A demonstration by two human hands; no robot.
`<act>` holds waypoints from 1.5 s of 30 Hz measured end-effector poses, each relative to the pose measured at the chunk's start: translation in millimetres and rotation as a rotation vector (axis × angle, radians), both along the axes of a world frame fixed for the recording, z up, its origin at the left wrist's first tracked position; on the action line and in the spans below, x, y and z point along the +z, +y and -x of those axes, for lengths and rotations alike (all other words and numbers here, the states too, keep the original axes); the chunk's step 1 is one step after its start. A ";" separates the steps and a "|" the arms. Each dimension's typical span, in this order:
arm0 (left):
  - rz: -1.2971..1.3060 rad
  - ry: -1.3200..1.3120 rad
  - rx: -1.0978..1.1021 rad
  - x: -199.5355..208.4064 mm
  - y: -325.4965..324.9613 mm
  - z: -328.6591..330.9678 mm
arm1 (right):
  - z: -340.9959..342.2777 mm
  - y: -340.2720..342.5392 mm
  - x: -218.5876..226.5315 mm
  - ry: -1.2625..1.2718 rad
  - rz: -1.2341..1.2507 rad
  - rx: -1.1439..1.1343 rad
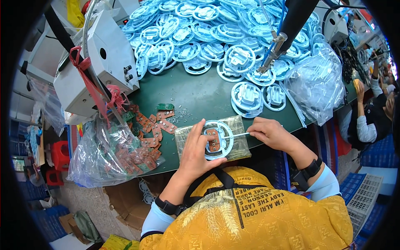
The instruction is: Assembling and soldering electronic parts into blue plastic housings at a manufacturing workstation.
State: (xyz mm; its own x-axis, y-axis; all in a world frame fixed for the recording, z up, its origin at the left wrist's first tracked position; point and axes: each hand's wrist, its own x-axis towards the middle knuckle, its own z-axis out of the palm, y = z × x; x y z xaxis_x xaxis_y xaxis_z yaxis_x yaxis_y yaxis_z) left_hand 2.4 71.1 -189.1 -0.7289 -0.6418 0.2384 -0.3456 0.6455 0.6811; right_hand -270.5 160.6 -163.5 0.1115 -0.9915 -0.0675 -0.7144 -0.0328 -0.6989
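Note:
In front of me a light-blue plastic ring-shaped part, like a toy steering wheel (230, 141), rests on a block wrapped in yellowish clear film (240, 153). My left hand (191, 153) is closed around its left side, thumb at the near rim. One finger presses on a small brown circuit board (215, 144) lying inside the ring. To the right, my right hand (271, 133) pinches a thin pale strip (239, 135). The strip runs from those fingertips to the ring's right side; I cannot tell whether it is fixed there.
A large heap of similar blue rings (200, 31) covers the far table. Brown and green circuit boards (150, 137) spill from a clear bag (93, 156) at left, beside small screws (182, 114). A powered screwdriver (273, 52) hangs overhead. Another plastic bag (317, 81) lies right.

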 end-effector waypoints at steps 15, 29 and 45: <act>-0.006 0.007 -0.009 0.7 -0.6 2.2 | -3.3 -6.2 -12.0 0.027 0.154 0.060; 0.013 0.026 -0.035 1.2 -1.7 -2.0 | -9.8 -0.4 -22.0 0.095 0.339 0.061; 0.018 0.051 -0.015 -2.5 -1.4 -0.3 | -10.8 -5.5 -8.0 0.131 0.431 0.005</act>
State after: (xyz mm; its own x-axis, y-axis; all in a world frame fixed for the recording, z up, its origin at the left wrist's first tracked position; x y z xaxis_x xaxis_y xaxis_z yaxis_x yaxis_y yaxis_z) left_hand 2.8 69.7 -191.6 -0.7247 -0.6263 0.2873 -0.3008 0.6627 0.6858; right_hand -259.6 155.1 -171.5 0.1344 -0.9315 0.3380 -0.7949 -0.3051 -0.5245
